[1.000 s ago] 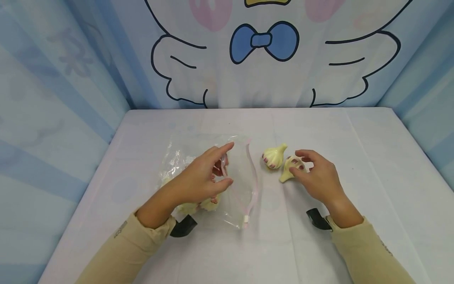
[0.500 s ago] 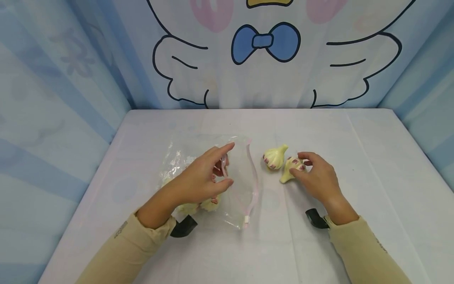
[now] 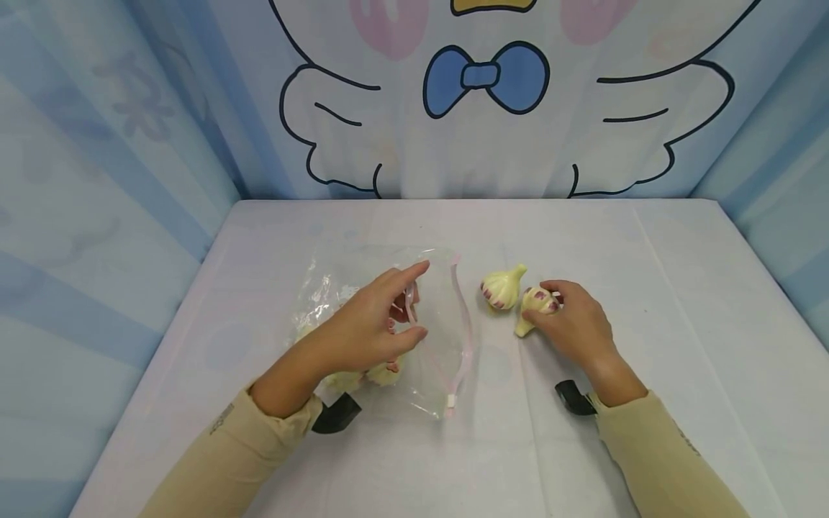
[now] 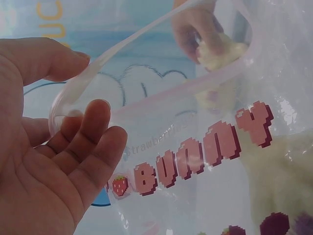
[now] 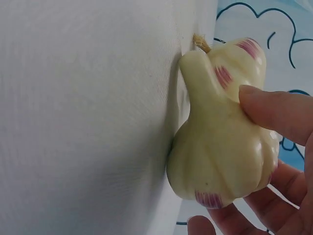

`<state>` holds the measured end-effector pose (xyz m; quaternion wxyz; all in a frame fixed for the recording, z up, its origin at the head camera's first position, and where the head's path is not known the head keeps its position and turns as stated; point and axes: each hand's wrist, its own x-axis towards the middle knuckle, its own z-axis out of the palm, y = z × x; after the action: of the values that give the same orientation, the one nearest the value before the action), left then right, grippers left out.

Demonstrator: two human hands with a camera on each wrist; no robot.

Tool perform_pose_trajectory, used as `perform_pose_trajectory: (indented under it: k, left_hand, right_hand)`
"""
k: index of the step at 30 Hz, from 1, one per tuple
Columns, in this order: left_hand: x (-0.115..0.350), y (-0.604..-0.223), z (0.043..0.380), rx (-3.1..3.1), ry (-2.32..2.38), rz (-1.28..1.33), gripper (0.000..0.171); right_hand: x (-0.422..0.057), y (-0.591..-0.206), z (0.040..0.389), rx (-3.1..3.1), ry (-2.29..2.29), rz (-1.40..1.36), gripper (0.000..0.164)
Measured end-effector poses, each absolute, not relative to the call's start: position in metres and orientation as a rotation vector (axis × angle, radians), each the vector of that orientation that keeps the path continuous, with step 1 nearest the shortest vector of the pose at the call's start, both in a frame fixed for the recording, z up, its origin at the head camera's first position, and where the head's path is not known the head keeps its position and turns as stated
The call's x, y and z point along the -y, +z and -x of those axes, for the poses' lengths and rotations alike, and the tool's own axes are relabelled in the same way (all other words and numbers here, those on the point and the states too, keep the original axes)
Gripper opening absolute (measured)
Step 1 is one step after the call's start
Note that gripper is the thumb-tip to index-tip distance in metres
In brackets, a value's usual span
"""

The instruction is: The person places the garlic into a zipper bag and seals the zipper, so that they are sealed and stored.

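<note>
At the mouth of a clear zip bag, my left hand has its thumb and forefinger spread wide. Other fingers curl at the pink-edged rim and hold it back, so the mouth gapes in the left wrist view. Red "BUNNY" lettering marks the film. Several pale garlic bulbs lie inside the bag, partly hidden by this hand. Right of the bag, my right hand grips a glossy garlic bulb between thumb and fingers, close over the table. Another garlic bulb lies just left of it.
A white cloth covers the table. Printed curtains rise behind it and along both sides. The bag's white slider sits at the near end of its pink zip. A black wrist mount juts from the right sleeve.
My right thumb and fingers have closed in on the nearer bulb, which has tipped and shifted slightly right. The left hand and bag have stayed put.
</note>
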<state>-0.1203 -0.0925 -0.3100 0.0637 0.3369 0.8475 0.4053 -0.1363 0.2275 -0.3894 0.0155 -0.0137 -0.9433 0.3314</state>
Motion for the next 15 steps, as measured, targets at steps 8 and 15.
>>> perform_pose_trajectory:
  k: [8, 15]
  left_hand:
    - [0.0921, -0.3109, 0.1209, -2.56, 1.217, -1.021, 0.078]
    - [0.0916, -0.3109, 0.1213, -2.571, 1.201, -1.021, 0.079]
  right_hand:
    - [-0.2274, -0.3896, 0.1357, 2.94, 1.056, 0.016, 0.054]
    - [-0.231, -0.39, 0.1375, 2.921, 1.081, -0.041, 0.057]
